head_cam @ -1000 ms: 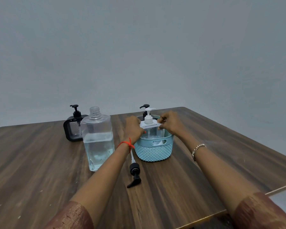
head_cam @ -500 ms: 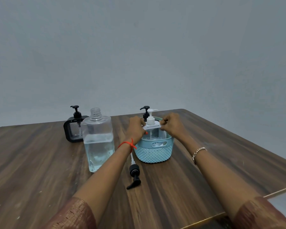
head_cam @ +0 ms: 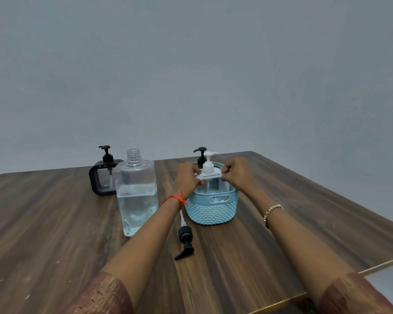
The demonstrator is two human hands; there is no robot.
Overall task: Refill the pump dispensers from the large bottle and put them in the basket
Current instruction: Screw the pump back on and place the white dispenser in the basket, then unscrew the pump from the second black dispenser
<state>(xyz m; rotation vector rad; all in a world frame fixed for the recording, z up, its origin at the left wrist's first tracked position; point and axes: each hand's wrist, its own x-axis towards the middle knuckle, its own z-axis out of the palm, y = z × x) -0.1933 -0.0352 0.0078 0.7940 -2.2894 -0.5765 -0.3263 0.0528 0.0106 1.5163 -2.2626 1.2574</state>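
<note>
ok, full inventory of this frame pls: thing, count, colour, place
large bottle: 1, clear, uncapped, part full of clear liquid, left of the basket
basket: 1, light blue, table centre
white pump dispenser: 1, clear body with white pump, in the basket, held at its top by both hands
black pump: 1, black, shows just behind the white one; its body is hidden
black-framed dispenser: 1, black, on the table behind the large bottle
loose pump head: 1, black with white tube, lying on the table in front of the basket
table: 1, dark wood grain
wall: grey, behind the table
left hand: red thread on the wrist
right hand: bracelet on the wrist
</note>
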